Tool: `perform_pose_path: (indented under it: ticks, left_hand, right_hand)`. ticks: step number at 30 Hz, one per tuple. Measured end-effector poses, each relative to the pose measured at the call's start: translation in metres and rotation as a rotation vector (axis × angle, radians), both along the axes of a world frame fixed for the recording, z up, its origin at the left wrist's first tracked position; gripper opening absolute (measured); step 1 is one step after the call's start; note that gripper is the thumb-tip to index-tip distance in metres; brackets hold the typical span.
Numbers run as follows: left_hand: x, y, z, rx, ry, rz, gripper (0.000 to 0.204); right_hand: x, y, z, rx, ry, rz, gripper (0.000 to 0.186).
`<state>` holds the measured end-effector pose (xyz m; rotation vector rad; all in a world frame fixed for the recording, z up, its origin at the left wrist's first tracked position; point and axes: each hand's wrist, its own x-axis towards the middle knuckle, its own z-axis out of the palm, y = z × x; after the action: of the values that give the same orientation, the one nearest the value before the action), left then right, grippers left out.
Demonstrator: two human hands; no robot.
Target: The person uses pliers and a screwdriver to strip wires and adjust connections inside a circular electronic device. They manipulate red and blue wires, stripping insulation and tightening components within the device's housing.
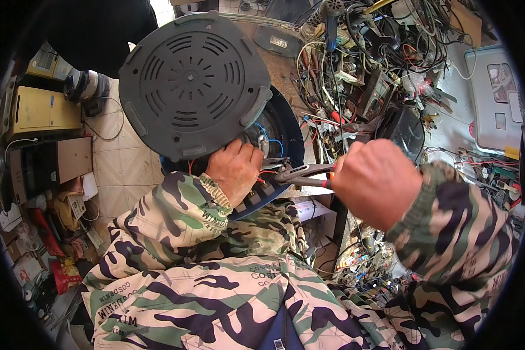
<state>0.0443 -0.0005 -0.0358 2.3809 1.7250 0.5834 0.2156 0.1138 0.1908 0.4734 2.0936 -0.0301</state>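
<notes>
A round dark blue appliance housing (291,119) rests against my lap, its inside exposed. Its black slotted bottom cover (189,79) is tilted up over the far left part of it. My left hand (234,168) reaches into the housing with its fingers curled together; whatever they pinch is hidden. From the right, my right hand (379,182) grips a pair of pliers (302,175) by the handles. The plier jaws are over the housing's near right edge, beside a red wire (266,172) and close to my left fingers. Blue wires (270,139) curve across the interior behind them.
A tangled heap of cables, tools and parts (361,76) covers the bench at the far right. Beyond it stands a pale plastic case (493,99). On the left, a yellow box-shaped appliance (46,109) and other equipment stand along the tiled floor (114,154).
</notes>
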Motion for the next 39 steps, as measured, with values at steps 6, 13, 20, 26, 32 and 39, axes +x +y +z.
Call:
perform_pose_path:
  ticks: [6,13,20,26,32,39]
  left_hand:
    - [-0.012,-0.007,0.001,0.019,0.027,0.116,0.013]
    - [-0.002,-0.001,0.01,-0.016,-0.047,-0.005,0.015]
    - [-0.004,-0.003,0.011,0.03,0.011,0.038,0.01]
    - [-0.008,-0.006,0.001,0.03,0.069,0.059,0.01]
    - [-0.006,-0.006,0.007,-0.008,0.015,0.043,0.021]
    - [-0.007,-0.006,0.009,-0.063,0.024,0.048,0.027]
  right_hand:
    - [0.017,-0.054,-0.031,0.449,0.121,0.277,0.03]
    - [0.029,-0.138,-0.038,0.592,0.064,-0.01,0.034]
    - [0.021,-0.203,-0.092,0.723,0.175,-0.302,0.036]
    - [0.028,-0.209,-0.111,0.729,0.283,-0.385,0.036]
    - [0.064,-0.193,-0.1,0.509,0.56,-0.653,0.039]
    - [0.131,-0.18,-0.116,-1.303,1.093,-2.082,0.06]
